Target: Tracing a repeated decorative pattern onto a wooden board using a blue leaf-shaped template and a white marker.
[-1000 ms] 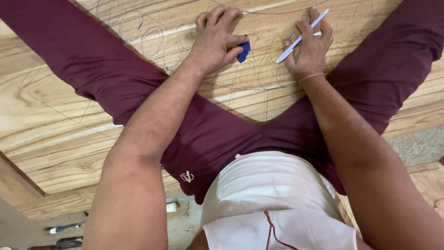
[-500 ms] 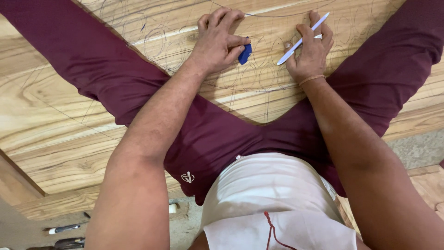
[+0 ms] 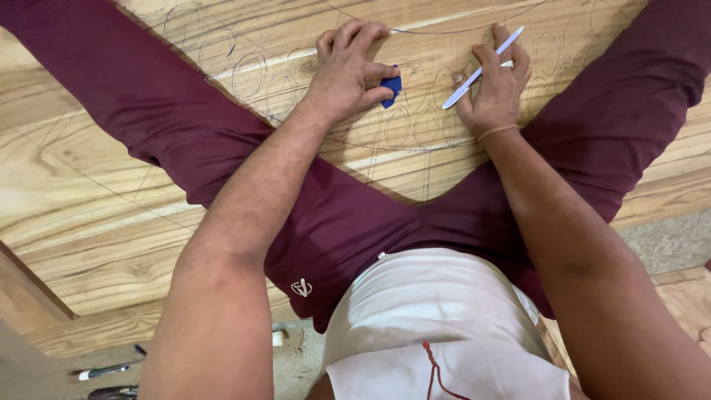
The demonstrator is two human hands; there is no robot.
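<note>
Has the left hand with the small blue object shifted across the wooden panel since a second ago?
No. The left hand pinches the blue object at the same pencilled ovals on the wooden panel, level with the right hand.

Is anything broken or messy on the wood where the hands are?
Nothing looks broken. The wooden panel only carries pencil lines. The left hand pinches a blue piece; the right hand holds a white pen.
</note>
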